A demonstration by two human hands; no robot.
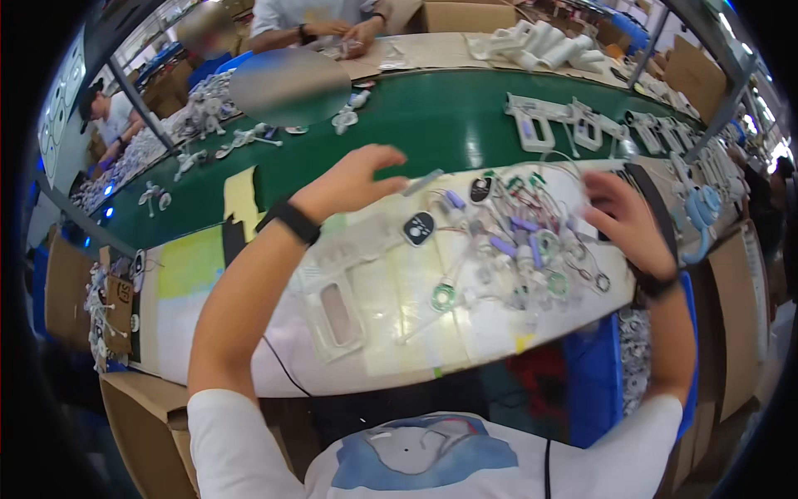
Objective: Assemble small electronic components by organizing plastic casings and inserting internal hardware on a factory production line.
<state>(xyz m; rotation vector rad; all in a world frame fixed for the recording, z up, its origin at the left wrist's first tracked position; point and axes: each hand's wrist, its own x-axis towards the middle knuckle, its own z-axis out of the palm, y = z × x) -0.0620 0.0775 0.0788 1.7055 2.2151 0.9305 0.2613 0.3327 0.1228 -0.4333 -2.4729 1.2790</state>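
Note:
My left hand (359,181) is over the back edge of the white worktable (220,333), its fingers stretched and thumb apart, holding nothing. A small grey bar (422,182) lies just beyond its thumb. Below my left forearm rests a translucent white plastic shell (334,312) with a looped handle. My right hand (623,218) hovers at the right end of a heap of parts, slightly blurred, with thumb and fingers apart. In the heap are purple cylinders (504,245), wires and a green ring-shaped board (444,297). Near the middle lies a black oval panel (419,228).
Behind the table runs a green conveyor belt (440,108) carrying white gun-shaped assemblies (532,121) and other small parts. Co-workers' hands (345,37) are busy across it. A blue bin (594,391) of white parts is under my right arm. Cardboard boxes (141,416) flank me.

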